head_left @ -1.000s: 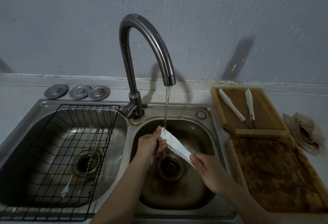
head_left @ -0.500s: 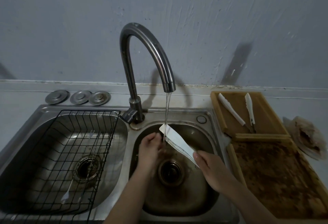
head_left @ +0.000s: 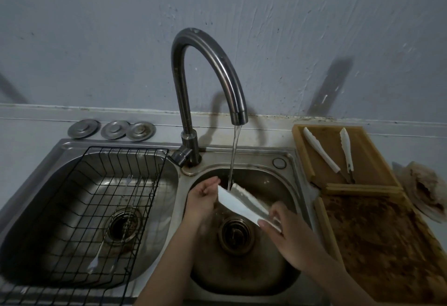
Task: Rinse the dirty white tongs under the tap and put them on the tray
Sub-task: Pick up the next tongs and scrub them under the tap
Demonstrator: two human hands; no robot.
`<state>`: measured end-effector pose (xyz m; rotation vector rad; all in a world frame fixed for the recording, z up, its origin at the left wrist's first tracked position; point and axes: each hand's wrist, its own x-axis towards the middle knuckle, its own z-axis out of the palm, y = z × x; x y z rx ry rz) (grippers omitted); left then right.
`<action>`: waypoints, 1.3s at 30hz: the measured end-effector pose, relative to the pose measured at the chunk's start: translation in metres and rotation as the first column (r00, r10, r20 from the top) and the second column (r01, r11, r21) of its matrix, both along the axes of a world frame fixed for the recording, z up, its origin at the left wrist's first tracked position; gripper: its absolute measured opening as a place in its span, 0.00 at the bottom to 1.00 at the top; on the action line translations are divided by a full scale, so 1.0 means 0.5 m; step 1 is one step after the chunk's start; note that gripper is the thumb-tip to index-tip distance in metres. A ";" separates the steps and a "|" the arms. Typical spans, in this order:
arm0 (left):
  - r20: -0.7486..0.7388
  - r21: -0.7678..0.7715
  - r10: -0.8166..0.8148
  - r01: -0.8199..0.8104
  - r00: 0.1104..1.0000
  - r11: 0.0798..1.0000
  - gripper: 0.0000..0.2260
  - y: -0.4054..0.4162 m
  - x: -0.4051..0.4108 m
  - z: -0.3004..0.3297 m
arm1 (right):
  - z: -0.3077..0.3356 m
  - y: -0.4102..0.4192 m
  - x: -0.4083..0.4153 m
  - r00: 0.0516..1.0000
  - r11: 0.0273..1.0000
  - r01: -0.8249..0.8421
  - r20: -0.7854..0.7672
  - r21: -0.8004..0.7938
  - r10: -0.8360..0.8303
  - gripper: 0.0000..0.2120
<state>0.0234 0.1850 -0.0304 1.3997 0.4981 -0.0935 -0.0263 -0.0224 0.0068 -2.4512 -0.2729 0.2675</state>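
Observation:
White tongs point(head_left: 242, 201) lie slanted over the right sink basin point(head_left: 278, 184), their spread tips under the running stream from the tap point(head_left: 238, 114). My right hand point(head_left: 290, 235) grips the tongs at their lower, hinged end. Fingers of my left hand point(head_left: 202, 199) rest against the upper tip of one arm. Two more white tongs point(head_left: 320, 149) point(head_left: 346, 150) rest on the wooden tray point(head_left: 367, 150) at the back right, beside the sink.
A black wire rack point(head_left: 96, 208) with forks fills the left basin. Three metal drain covers point(head_left: 112, 129) sit behind it. A second, stained wooden tray point(head_left: 387, 245) lies in front of the first, with crumpled bags point(head_left: 425, 189) at the far right.
My left hand went from pinching the tongs' tip to opening beside it. The tongs' arms now show spread under the water. The camera view shifted slightly downward.

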 end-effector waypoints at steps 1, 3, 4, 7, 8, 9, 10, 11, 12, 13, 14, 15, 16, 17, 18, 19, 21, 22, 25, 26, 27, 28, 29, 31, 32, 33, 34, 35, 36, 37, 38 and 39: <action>-0.035 -0.086 0.000 -0.003 0.999 0.996 0.12 0.002 0.002 -0.003 | 0.006 0.001 0.003 0.999 0.999 0.042 0.014 -0.030 -0.041 0.11; -0.044 -0.241 -0.040 0.029 0.998 0.970 0.15 -0.002 0.002 -0.005 | 0.014 -0.002 0.013 0.993 0.990 0.117 0.033 -0.076 -0.115 0.26; -0.035 -0.332 -0.049 0.034 0.998 0.943 0.16 -0.006 0.001 -0.001 | 0.019 -0.008 0.018 0.989 0.985 0.144 0.038 -0.093 -0.141 0.32; 0.019 -0.520 -0.044 0.047 0.999 0.853 0.23 -0.026 0.003 0.005 | 0.039 -0.018 0.033 0.983 0.975 0.180 0.051 -0.130 -0.174 0.38; 0.039 -0.538 -0.039 0.054 0.998 0.841 0.25 -0.037 0.003 0.005 | 0.043 -0.018 0.034 0.983 0.974 0.182 0.058 -0.133 -0.176 0.37; 0.062 -0.541 -0.038 0.065 0.997 0.839 0.27 -0.048 0.002 0.005 | 0.044 -0.016 0.033 0.981 0.973 0.188 0.068 -0.136 -0.180 0.36; 0.085 -0.532 -0.040 0.079 0.996 0.843 0.29 -0.058 0.000 0.006 | 0.044 -0.012 0.031 0.980 0.970 0.192 0.077 -0.148 -0.182 0.34; 0.103 -0.529 -0.042 0.091 0.994 0.844 0.30 -0.066 -0.001 0.005 | 0.043 -0.008 0.027 0.980 0.967 0.195 0.079 -0.163 -0.184 0.32; 0.113 -0.541 -0.041 0.096 0.993 0.836 0.32 -0.070 0.000 0.004 | 0.041 -0.005 0.024 0.978 0.965 0.203 0.070 -0.167 -0.194 0.30; 0.115 -0.574 -0.036 0.096 0.993 0.813 0.33 -0.070 0.003 0.001 | 0.038 -0.002 0.020 0.976 0.963 0.217 0.057 -0.160 -0.211 0.29; 0.111 -0.623 -0.022 0.087 0.994 0.777 0.33 -0.066 0.007 0.000 | 0.036 0.002 0.018 0.974 0.961 0.227 0.055 -0.155 -0.221 0.27; 0.096 -0.669 -0.006 0.070 0.995 0.740 0.32 -0.063 0.010 -0.003 | 0.033 0.005 0.015 0.974 0.960 0.227 0.061 -0.162 -0.220 0.26; 0.071 -0.693 0.009 0.043 0.997 0.719 0.30 -0.059 0.014 -0.007 | 0.031 0.009 0.012 0.976 0.960 0.217 0.069 -0.175 -0.208 0.25; 0.038 -0.687 0.026 0.007 0.999 0.727 0.27 -0.057 0.017 -0.011 | 0.029 0.014 0.009 0.979 0.962 0.199 0.082 -0.186 -0.187 0.24; 0.006 -0.645 0.042 -0.029 0.999 0.764 0.25 -0.057 0.020 -0.013 | 0.026 0.019 0.006 0.982 0.964 0.179 0.096 -0.199 -0.162 0.23; -0.016 -0.567 0.055 -0.054 0.998 0.822 0.22 -0.058 0.021 -0.014 | 0.022 0.024 0.004 0.984 0.964 0.161 0.105 -0.212 -0.141 0.23; -0.010 -0.366 0.072 -0.071 0.997 0.928 0.15 -0.062 0.021 -0.012 | 0.014 0.033 0.002 0.988 0.966 0.139 0.101 -0.220 -0.119 0.23; 0.011 -0.287 0.092 -0.085 0.996 0.954 0.12 -0.063 0.021 -0.011 | 0.010 0.035 0.001 0.989 0.968 0.132 0.092 -0.214 -0.115 0.24; 0.047 -0.071 0.105 -0.102 0.993 0.992 0.11 -0.052 0.025 -0.010 | 0.002 0.037 0.005 0.991 0.971 0.126 0.072 -0.204 -0.114 0.24; 0.030 -0.032 0.074 -0.073 0.997 0.997 0.11 -0.045 0.028 -0.010 | 0.001 0.035 0.008 0.990 0.969 0.133 0.070 -0.208 -0.121 0.25; -0.020 -0.061 0.029 -0.030 0.999 0.998 0.10 -0.037 0.032 -0.009 | 0.000 0.032 0.010 0.989 0.966 0.146 0.070 -0.214 -0.134 0.25; -0.075 -0.146 -0.019 0.008 0.997 0.989 0.09 -0.029 0.035 -0.006 | -0.001 0.027 0.014 0.986 0.963 0.164 0.068 -0.213 -0.152 0.25; -0.115 -0.242 -0.067 0.038 0.991 0.970 0.11 -0.023 0.036 -0.003 | -0.002 0.022 0.018 0.983 0.962 0.183 0.060 -0.203 -0.175 0.25; -0.137 -0.346 -0.115 0.061 0.984 0.936 0.16 -0.019 0.036 0.004 | -0.005 0.013 0.028 0.976 0.962 0.216 0.022 -0.170 -0.215 0.24; -0.125 -0.377 -0.122 0.067 0.985 0.924 0.18 -0.021 0.034 0.007 | -0.006 0.009 0.033 0.973 0.961 0.226 -0.002 -0.159 -0.229 0.24; -0.108 -0.390 -0.123 0.072 0.986 0.918 0.19 -0.026 0.032 0.008 | -0.006 0.005 0.037 0.970 0.960 0.235 -0.023 -0.152 -0.241 0.24; -0.092 -0.387 -0.117 0.073 0.989 0.919 0.19 -0.031 0.031 0.009 | -0.006 0.001 0.040 0.967 0.959 0.245 -0.041 -0.144 -0.253 0.25; -0.083 -0.361 -0.109 0.072 0.991 0.930 0.19 -0.037 0.030 0.010 | -0.006 -0.004 0.042 0.962 0.957 0.256 -0.057 -0.136 -0.266 0.26; -0.080 -0.315 -0.102 0.072 0.992 0.946 0.18 -0.042 0.028 0.010 | -0.008 -0.010 0.044 0.959 0.956 0.263 -0.070 -0.132 -0.274 0.28; -0.080 -0.244 -0.102 0.080 0.992 0.966 0.16 -0.046 0.027 0.011 | -0.009 -0.017 0.045 0.958 0.956 0.265 -0.081 -0.128 -0.276 0.29; -0.089 -0.165 -0.113 0.097 0.990 0.981 0.14 -0.049 0.026 0.012 | -0.010 -0.025 0.045 0.958 0.957 0.262 -0.089 -0.125 -0.274 0.30; -0.108 -0.099 -0.134 0.124 0.985 0.987 0.11 -0.051 0.024 0.015 | -0.011 -0.033 0.045 0.958 0.958 0.260 -0.092 -0.121 -0.272 0.30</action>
